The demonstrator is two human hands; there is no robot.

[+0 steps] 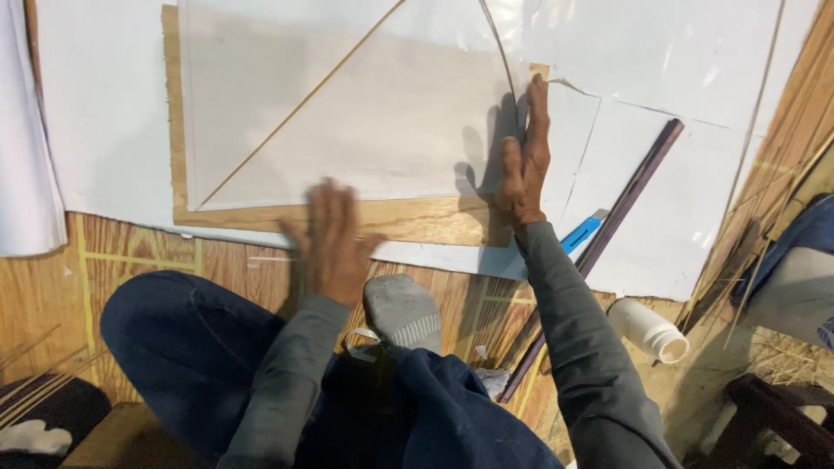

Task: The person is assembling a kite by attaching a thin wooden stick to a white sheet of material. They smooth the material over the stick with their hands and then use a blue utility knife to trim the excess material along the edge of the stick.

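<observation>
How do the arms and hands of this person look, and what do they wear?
Both arms wear long, plain grey sleeves that fit closely and end at the wrists. The left hand and the right hand are bare: no gloves, and no rings or watch that I can see. The left hand is blurred, so its small details cannot be told.

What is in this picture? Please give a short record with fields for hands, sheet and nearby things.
left hand: blurred, flat over wooden board
right hand: fingers pressing curved thin stick at edge of translucent sheet
sheet: lies on the board, straight stick runs diagonally across it
nearby: dark long ruler, blue tool, white bottle
</observation>
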